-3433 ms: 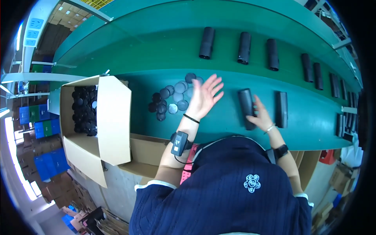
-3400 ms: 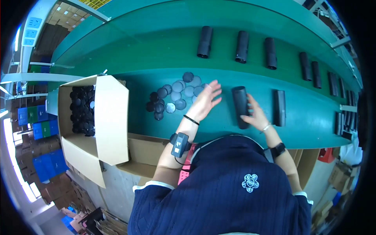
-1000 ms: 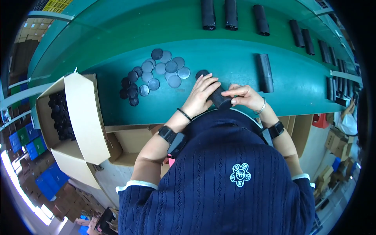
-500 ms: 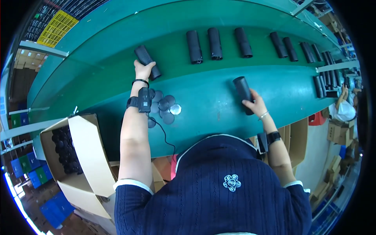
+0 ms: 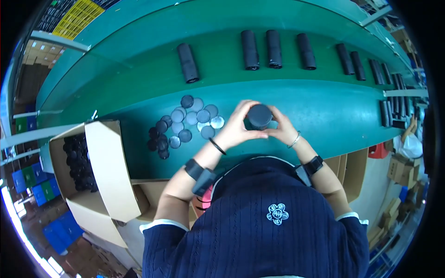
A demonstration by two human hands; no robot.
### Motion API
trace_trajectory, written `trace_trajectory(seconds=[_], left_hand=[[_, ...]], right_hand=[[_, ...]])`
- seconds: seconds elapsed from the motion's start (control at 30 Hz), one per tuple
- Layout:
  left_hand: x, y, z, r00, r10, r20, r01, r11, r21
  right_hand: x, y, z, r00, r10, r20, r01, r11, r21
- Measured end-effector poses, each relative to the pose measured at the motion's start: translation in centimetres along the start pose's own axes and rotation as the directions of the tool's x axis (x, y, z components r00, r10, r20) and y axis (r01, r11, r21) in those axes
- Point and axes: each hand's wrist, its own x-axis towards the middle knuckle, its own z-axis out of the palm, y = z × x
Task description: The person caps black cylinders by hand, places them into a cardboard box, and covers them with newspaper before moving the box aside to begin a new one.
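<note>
Between my two hands a black tube [image 5: 259, 116] is held with one end facing up; that end shows as a flat dark disc. My left hand [image 5: 235, 128] curves round its left side, and my right hand [image 5: 284, 128] grips it from the right, the thumbs close together at the near side. The tube's lower part is hidden beneath its top. Left of my hands, several round black discs [image 5: 177, 116] lie scattered on the green work surface [image 5: 333, 111]. Some look shiny and pale. Another black tube [image 5: 188, 63] lies beyond the discs.
More black tubes [image 5: 274, 49] lie in a row on the green belt, running to the right. At left stands an open cardboard box [image 5: 107, 171] of dark discs. Metal posts [image 5: 60, 39] cross the bench. A co-worker's arm [image 5: 410, 129] shows at far right.
My left hand has let go of a tube on the belt and come right to the other tube. My right hand has brought that tube left and turned it end up.
</note>
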Motion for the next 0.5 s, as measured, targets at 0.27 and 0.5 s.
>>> trace_trajectory(seconds=[0.27,0.5], left_hand=[[-6.1,-3.3,-0.2,0.976,-0.216,0.022,0.173,0.709,-0.684],[-9.0,-4.8,-0.9,0.955,-0.296,0.01,0.239,0.748,-0.619]], right_hand=[[0.4,-2.8,1.2,0.992,0.055,0.112,-0.069,0.989,0.132],[0.9,-2.0,4.4,0.934,0.241,0.264,-0.349,0.781,0.519]])
